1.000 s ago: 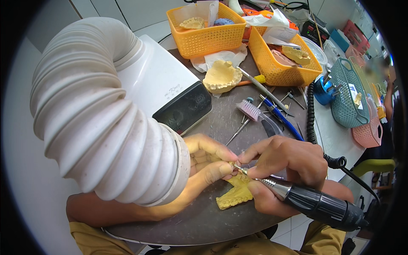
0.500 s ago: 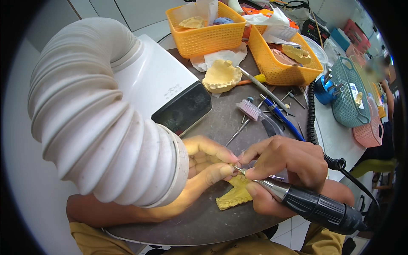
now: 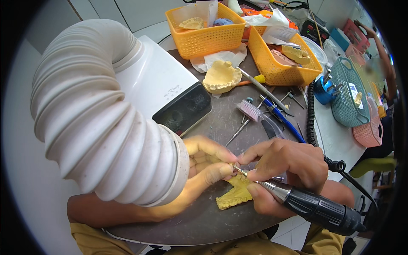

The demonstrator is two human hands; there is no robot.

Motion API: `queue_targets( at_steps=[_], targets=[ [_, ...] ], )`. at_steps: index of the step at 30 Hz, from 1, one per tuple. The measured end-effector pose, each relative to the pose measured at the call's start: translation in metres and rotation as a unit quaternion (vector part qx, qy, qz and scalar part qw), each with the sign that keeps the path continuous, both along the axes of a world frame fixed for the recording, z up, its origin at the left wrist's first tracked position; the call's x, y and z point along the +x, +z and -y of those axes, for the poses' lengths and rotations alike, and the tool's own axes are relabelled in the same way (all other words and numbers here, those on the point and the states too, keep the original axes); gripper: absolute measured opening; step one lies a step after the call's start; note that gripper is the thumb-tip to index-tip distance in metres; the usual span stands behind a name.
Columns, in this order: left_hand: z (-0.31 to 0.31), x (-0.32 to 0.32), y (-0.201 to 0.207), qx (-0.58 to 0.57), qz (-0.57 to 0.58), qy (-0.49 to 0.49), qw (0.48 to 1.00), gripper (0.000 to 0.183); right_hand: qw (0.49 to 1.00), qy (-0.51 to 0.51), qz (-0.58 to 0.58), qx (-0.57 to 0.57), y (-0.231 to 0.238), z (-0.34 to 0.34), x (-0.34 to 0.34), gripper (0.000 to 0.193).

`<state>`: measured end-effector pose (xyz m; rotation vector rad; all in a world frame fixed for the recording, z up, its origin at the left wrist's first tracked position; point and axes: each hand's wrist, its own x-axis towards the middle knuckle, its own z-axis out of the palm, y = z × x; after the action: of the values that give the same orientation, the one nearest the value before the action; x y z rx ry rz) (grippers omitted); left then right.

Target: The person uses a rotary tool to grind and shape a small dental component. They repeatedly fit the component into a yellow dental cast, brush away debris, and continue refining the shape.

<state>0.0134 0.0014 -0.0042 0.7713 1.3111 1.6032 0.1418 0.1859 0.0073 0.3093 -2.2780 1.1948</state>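
Note:
My right hand point(image 3: 289, 170) grips a black and silver rotary handpiece point(image 3: 312, 206), its thin bur pointing left. Between thumb and forefinger, my left hand point(image 3: 208, 165) pinches a tiny piece at the bur's tip; it is too small to make out. The fingertips of both hands nearly meet there. Just below them, a yellow plaster dental cast point(image 3: 233, 194) lies on the dark tabletop, partly covered by my right hand. The mouth of a white ribbed suction hose point(image 3: 106, 127) stands close against my left hand and hides part of that wrist.
Behind the hose sits a white box-shaped unit point(image 3: 159, 80). Another cast point(image 3: 222, 76) rests near two yellow baskets point(image 3: 212, 40). A brush point(image 3: 248, 109), a blue pen point(image 3: 282, 119) and metal tools lie beyond my hands. A coiled black cord point(image 3: 311, 114) runs along the right, near a teal basket point(image 3: 349, 95).
My hands and the handpiece stay almost in place. The hose has shifted very slightly. At the far right, another person's arm has risen into view near the red basket.

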Motion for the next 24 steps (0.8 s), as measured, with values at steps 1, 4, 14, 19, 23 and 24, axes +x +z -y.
queue_targets(
  at_steps=[1, 4, 14, 19, 23, 24],
  targets=[
    [0.0007, 0.0009, 0.0011, -0.002, -0.005, 0.003, 1.000, 0.018, 1.000, 0.002, -0.005, -0.001, 0.0001, 0.0007, -0.0005, 0.017],
    [-0.0005, 0.0002, 0.0000, -0.008, -0.002, 0.000, 1.000, 0.017, 1.000, 0.001, -0.003, 0.010, -0.0009, -0.0009, -0.0006, 0.018],
    [0.0004, -0.0005, -0.0016, 0.006, -0.010, -0.004, 1.000, 0.016, 1.000, 0.008, 0.005, 0.014, 0.0018, -0.0018, 0.0017, 0.019],
    [0.0003, -0.0004, -0.0045, 0.016, 0.000, 0.004, 1.000, 0.016, 1.000, -0.008, 0.009, 0.005, -0.0008, -0.0005, 0.0016, 0.018],
    [-0.0023, 0.0004, -0.0055, 0.023, 0.017, 0.004, 1.000, 0.016, 1.000, -0.013, -0.014, -0.019, -0.0031, -0.0016, 0.0054, 0.017],
    [-0.0027, 0.0004, -0.0057, 0.025, 0.018, 0.004, 1.000, 0.016, 1.000, -0.013, -0.017, -0.022, -0.0037, -0.0022, 0.0055, 0.017]
  ],
)
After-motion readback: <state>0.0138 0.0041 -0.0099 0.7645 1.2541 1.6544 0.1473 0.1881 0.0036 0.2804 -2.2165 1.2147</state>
